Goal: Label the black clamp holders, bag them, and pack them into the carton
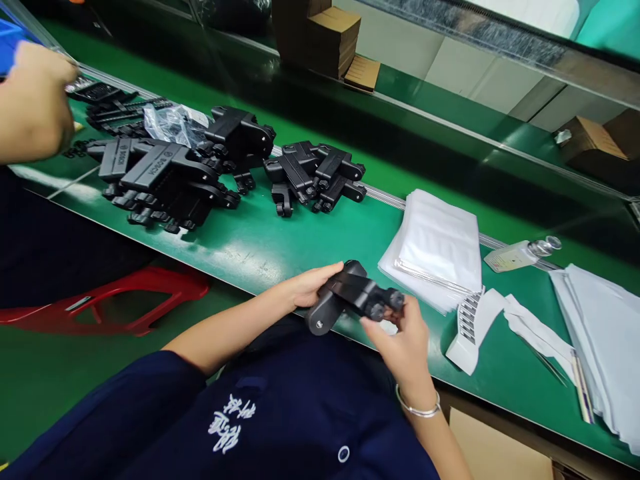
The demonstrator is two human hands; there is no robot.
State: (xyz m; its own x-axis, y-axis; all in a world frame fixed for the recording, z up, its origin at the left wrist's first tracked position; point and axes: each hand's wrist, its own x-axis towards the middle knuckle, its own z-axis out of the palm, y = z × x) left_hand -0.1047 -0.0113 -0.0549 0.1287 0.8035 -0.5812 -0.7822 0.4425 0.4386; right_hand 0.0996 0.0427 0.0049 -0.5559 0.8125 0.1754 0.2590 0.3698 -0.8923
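My left hand [305,287] and my right hand [403,340] hold one black plastic part [350,297] between them, just above the near edge of the green bench [280,247]. The left fingers wrap its rounded end. The right fingertips pinch the knobbed end. A silver bracelet [417,408] sits on my right wrist. More black parts of the same kind lie in a small pile [313,175] and a larger pile [165,177] further left on the bench.
A stack of white pouches [435,247] lies right of my hands, with a white label strip [475,323], a small bottle [523,253] and white sheets [605,333] beyond. Another person's hand [33,100] works at far left. A red frame [110,300] lies below the bench. Cardboard boxes [320,37] stand behind.
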